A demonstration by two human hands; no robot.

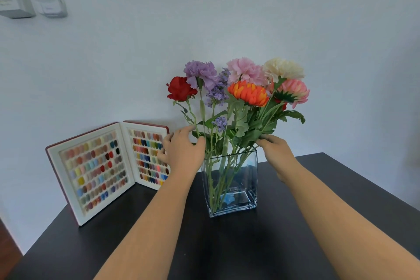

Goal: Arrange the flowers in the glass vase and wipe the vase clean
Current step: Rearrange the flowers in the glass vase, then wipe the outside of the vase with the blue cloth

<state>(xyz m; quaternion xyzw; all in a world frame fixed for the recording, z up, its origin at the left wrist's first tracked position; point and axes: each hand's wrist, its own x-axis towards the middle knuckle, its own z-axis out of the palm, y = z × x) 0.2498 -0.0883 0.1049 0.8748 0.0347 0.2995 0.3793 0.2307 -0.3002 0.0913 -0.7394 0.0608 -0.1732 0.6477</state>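
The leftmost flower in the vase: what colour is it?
Red. The leftmost flower is a deep red bloom in the glass vase, clearest in the head view.

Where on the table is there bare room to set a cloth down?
Bare dark table lies in front of the glass vase, between the forearms. More lies right of the vase toward the table's edge. It is crowded on the left, where the open swatch book stands close to the left hand.

Open swatch book [102, 170] blocks left of vase [231, 184]; tabletop [250, 245] front & right free.
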